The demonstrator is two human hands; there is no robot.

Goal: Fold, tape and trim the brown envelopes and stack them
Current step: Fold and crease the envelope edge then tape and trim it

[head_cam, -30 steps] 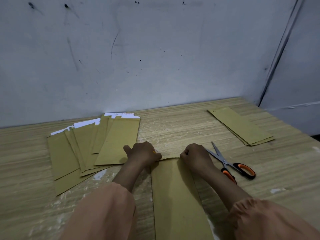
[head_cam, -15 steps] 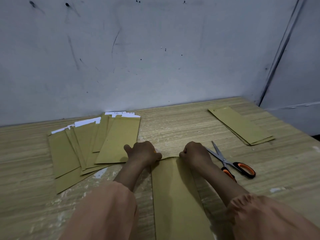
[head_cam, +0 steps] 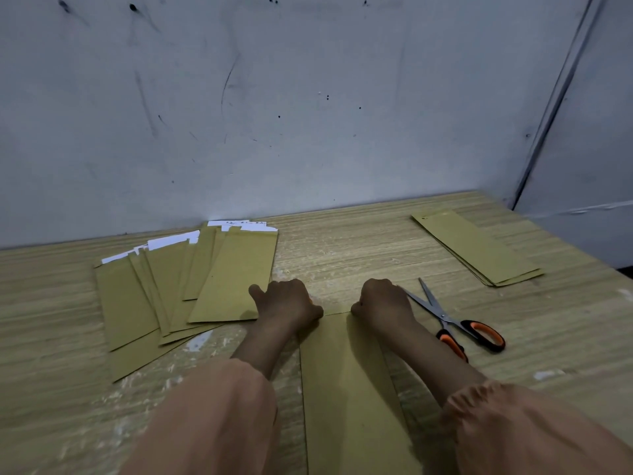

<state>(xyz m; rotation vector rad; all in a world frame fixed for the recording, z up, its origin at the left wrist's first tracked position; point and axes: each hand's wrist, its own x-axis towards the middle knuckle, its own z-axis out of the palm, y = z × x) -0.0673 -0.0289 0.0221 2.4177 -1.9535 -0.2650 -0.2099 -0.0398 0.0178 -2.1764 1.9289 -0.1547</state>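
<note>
Head view:
Table (head_cam: pixel 342 241): pale wood-grain top, its far edge against a scuffed grey wall (head_cam: pixel 274 97).
Brown envelope (head_cam: pixel 349 389): lies flat at the near edge, long side running away from the person, between the two forearms.
Left hand (head_cam: pixel 286 301): curled into a fist, pressed down on the far left corner of the brown envelope; whether the fingers pinch the paper cannot be told.
Right hand (head_cam: pixel 383 299): also fisted, pressed on the far right corner; grip likewise cannot be told.
Fold edge: a thin strip of the envelope's far end shows between the two fists.
Fanned envelopes (head_cam: pixel 178 296): spread overlapping toward the far left of the table, white paper (head_cam: pixel 171 241) showing at their far ends.
Stacked envelopes (head_cam: pixel 476 246): neat pile near the far right corner, well apart from the hands.
Scissors (head_cam: pixel 455 323): orange-and-black handles, blades parted, just right of the right hand.
Sleeves (head_cam: pixel 212 416): peach fabric on both forearms.
</note>
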